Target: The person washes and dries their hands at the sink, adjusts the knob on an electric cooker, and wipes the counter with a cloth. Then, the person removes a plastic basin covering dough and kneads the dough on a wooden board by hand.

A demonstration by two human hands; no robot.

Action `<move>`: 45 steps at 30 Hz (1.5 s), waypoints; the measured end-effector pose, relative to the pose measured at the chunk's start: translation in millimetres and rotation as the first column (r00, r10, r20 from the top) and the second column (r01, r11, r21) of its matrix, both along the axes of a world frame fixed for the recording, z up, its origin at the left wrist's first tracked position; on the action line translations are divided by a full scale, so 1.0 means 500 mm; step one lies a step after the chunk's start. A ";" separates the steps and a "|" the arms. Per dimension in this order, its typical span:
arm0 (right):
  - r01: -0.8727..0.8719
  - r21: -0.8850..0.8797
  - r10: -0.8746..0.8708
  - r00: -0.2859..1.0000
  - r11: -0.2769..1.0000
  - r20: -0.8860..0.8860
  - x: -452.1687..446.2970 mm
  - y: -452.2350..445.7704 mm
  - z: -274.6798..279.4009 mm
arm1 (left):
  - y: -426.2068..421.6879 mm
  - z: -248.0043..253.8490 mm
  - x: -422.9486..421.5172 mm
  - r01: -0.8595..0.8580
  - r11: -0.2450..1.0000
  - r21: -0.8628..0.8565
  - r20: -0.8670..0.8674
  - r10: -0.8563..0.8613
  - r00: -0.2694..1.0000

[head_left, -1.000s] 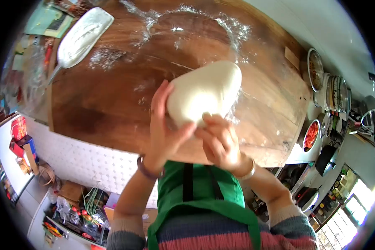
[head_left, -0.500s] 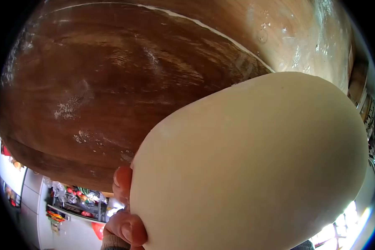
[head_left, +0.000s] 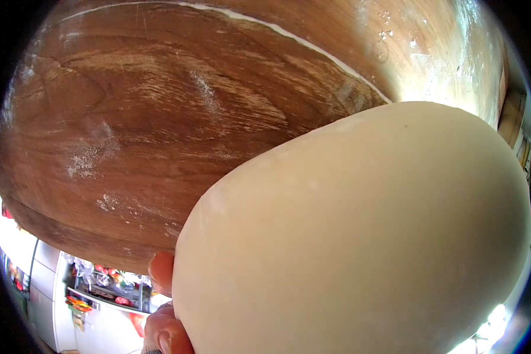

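Observation:
A large, smooth, cream-coloured dough [head_left: 360,230] fills the right and lower middle of the head view, rounded and close to the camera. My left hand [head_left: 166,327] grips its lower left edge; two fingertips show bent against the dough, and the rest of the hand is hidden behind it. Part of a sleeve cuff shows at the wrist. My right hand is not visible. Behind the dough lies a brown wooden work surface [head_left: 153,118], dusted with patches of flour.
A pale line [head_left: 289,35] of dough or flour curves across the wood. Bright glare falls on the surface at the upper right. At the lower left are a white cabinet [head_left: 103,330] and a dark shelf [head_left: 100,289] with packets and red items.
The dough has shifted slightly left and looks a little larger. My left hand has moved left and down with it. The wood appears brighter.

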State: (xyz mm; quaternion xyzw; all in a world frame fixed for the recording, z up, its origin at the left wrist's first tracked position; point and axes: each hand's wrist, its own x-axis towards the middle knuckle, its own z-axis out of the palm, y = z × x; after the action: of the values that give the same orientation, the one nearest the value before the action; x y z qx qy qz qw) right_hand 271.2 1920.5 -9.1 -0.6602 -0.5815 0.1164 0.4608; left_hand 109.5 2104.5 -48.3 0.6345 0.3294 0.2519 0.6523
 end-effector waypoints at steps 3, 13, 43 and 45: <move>-0.002 0.000 0.002 1.000 1.000 -0.001 0.007 0.000 0.002 | -0.001 -0.001 0.000 0.002 1.000 0.008 -0.004 -0.002 1.000; -0.154 -0.162 0.143 0.987 0.975 -0.079 0.152 0.127 0.062 | 0.030 0.069 0.037 0.055 0.982 0.178 -0.100 -0.038 0.994; 0.338 -0.472 -0.271 0.940 0.814 0.206 0.407 0.629 0.045 | 0.469 0.128 0.511 0.507 0.794 0.335 -0.684 -0.164 0.710; 0.162 -0.490 -0.149 0.987 0.857 0.065 0.404 0.547 0.138 | 0.421 0.221 0.450 0.577 0.781 0.240 -0.633 -0.325 0.703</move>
State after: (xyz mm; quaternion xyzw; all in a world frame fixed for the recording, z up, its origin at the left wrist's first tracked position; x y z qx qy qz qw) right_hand 473.0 2193.9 59.8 -0.8022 -0.4829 0.2151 0.2775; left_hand 334.7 2315.0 62.1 0.8662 0.2725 -0.0523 0.4156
